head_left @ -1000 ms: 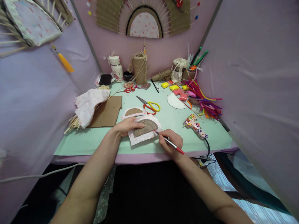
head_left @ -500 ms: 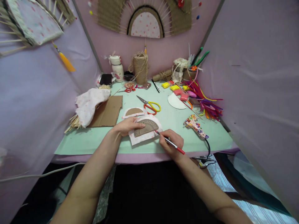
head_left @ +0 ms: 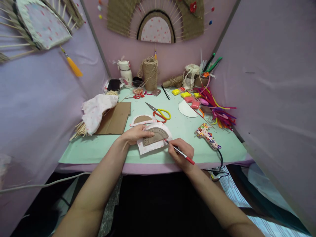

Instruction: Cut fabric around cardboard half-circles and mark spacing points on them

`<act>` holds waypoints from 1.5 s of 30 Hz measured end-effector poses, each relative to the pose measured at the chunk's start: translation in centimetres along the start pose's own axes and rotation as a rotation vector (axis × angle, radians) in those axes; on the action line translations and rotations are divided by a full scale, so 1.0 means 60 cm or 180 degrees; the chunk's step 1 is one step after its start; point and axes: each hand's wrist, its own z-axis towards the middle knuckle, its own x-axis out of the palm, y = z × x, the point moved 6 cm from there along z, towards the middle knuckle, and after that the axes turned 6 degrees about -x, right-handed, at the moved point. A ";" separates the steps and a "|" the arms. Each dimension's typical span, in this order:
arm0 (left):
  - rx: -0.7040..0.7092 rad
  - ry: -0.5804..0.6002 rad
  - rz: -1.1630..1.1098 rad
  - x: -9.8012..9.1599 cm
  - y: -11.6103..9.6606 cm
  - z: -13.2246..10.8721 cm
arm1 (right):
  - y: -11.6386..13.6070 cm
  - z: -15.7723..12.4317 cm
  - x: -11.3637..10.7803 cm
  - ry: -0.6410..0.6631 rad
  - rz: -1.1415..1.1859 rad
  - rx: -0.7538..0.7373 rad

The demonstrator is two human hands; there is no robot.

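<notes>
Head view: a pale green table [head_left: 86, 153] is spanning the workspace. Two bare forearms [head_left: 106, 174] are extending from below, slanting inward toward the table's near side. The left hand [head_left: 135, 134] is lying thumb-uppermost, pointing rightward; opposite, the right hand [head_left: 182, 149] is curling, knuckles raised. Between the hands, near the front edge, a red-dotted white cloth [head_left: 148, 148] is lying slightly askew. Scissors [head_left: 156, 109] are resting just beyond it. On the cloth, a semicircular protractor [head_left: 158, 135] is sitting tilted; the left thumb is pressing its left end, the other fingers passing behind, pinching both layers. The right fingers are pinching a red-and-white pen [head_left: 182, 153], its tip pointing beside the protractor's right corner.
</notes>
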 end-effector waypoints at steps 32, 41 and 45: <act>0.0127 0.0097 -0.0759 -0.003 -0.008 -0.005 | 0.020 0.009 -0.020 -0.0352 0.0016 -0.0188; 0.0194 0.0167 -0.0634 0.007 -0.014 -0.007 | 0.031 0.033 -0.011 -0.0302 -0.0106 0.0010; 0.0228 0.0157 -0.0583 0.012 -0.016 -0.009 | 0.028 0.034 -0.007 -0.0305 -0.0163 -0.0032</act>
